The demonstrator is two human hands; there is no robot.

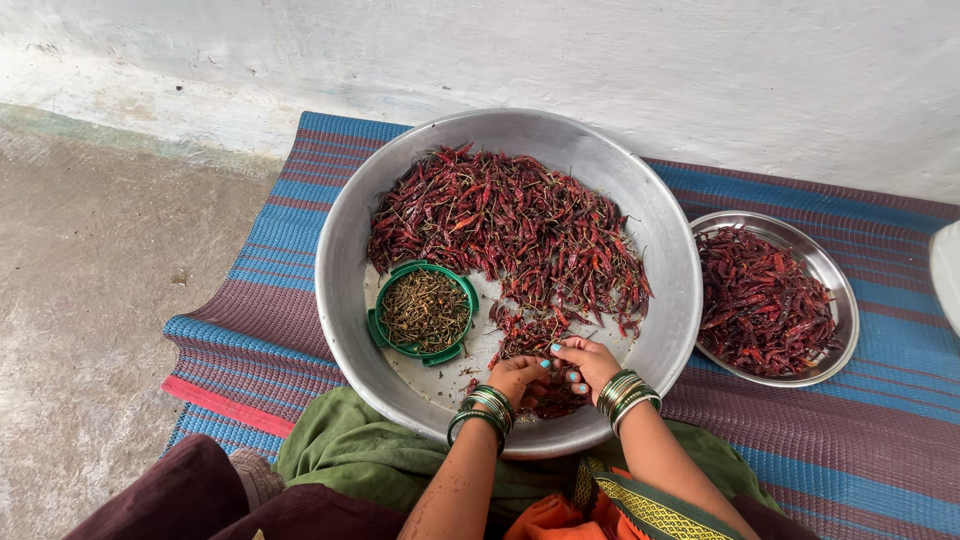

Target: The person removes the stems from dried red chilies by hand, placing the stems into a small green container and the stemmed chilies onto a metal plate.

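A large metal basin [508,280] is heaped with dried red chillies [510,225]. At its six o'clock edge a chilli is pinched between the left hand [520,378] and right hand [588,362]. A green bowl [424,312] of stems is set at eight o'clock; a smaller plate [772,297] lies at three o'clock.

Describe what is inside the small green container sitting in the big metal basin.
The green container holds a heap of thin, dry, brownish-green chilli stems. They cover its bottom entirely, so anything beneath them cannot be seen. It sits in the basin beside the red chillies.

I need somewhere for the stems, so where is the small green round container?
The small green round container sits inside the large metal basin, on its left side, beside the dried red chillies and up-left of the left hand.
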